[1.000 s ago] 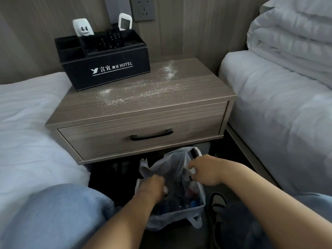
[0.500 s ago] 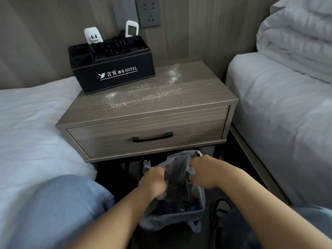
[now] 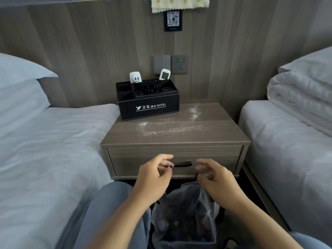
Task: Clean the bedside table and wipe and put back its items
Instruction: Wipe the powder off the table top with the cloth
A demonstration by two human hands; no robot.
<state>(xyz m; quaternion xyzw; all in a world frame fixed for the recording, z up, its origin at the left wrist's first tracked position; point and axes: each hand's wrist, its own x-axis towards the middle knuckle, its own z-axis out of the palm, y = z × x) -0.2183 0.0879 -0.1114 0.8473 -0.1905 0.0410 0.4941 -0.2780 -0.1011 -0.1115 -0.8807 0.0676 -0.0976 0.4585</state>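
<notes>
Hands up off the bin bag, table not yet touched

Our left hand (image 3: 154,174) and right hand (image 3: 214,177) were down in the grey bin bag (image 3: 185,212) half a second ago; now they hang in front of the drawer handle (image 3: 182,164), fingers loosely curled, holding nothing we can see (the bag sits just below them); we judge the bin business done and the cleaning next; the bedside table (image 3: 224,133) stands at 12 o'clock, white powder (image 3: 170,129) strewn across its top; the black hotel organiser (image 3: 149,105) sits at its 10 o'clock corner, remotes (image 3: 164,74) upright inside, and must be lifted off before wiping; beds flank us at 9 and 3 o'clock; a yellow cloth (image 3: 179,4) hangs high on the wall at 12 o'clock
</notes>
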